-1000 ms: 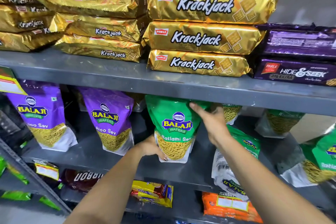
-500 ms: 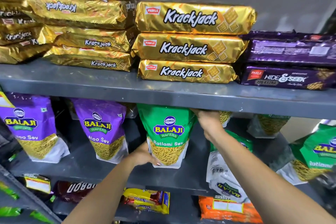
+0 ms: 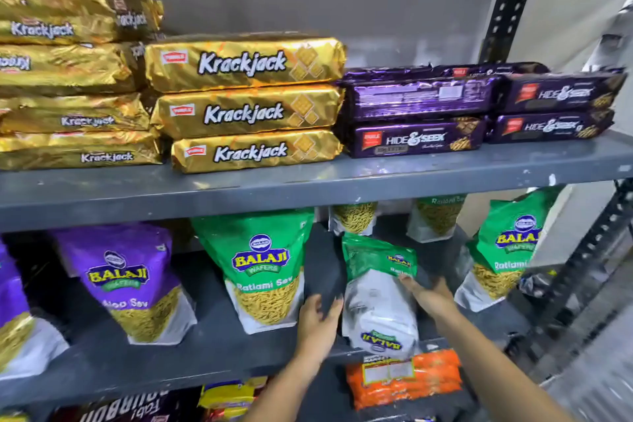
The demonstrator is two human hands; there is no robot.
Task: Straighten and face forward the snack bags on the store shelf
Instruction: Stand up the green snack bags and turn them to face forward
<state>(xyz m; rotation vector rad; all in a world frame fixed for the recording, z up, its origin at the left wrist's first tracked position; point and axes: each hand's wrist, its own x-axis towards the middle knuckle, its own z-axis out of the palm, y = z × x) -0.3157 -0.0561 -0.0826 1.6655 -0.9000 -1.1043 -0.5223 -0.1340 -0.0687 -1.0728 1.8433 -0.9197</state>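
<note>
On the middle shelf (image 3: 205, 363) a green Balaji Ratlami Sev bag (image 3: 263, 267) stands upright, facing forward. To its right lies a green and white Balaji bag (image 3: 376, 301), back side up and upside down, its lower end over the shelf's front edge. My left hand (image 3: 318, 322) hovers between the two bags with fingers apart, at the lying bag's left edge. My right hand (image 3: 428, 295) rests on the lying bag's right side, fingers spread on it. A purple Aloo Sev bag (image 3: 126, 281) stands to the left.
More green Ratlami Sev bags stand at the right (image 3: 507, 250) and at the back (image 3: 438, 216). Gold Krackjack packs (image 3: 246, 106) and purple Hide & Seek packs (image 3: 418, 113) are stacked on the upper shelf. An orange pack (image 3: 404, 377) lies below. A perforated upright (image 3: 592, 257) bounds the right.
Both hands have let go of the upright green Ratlami Sev bag and moved right to the bag lying back side up. The camera view has shifted right.
</note>
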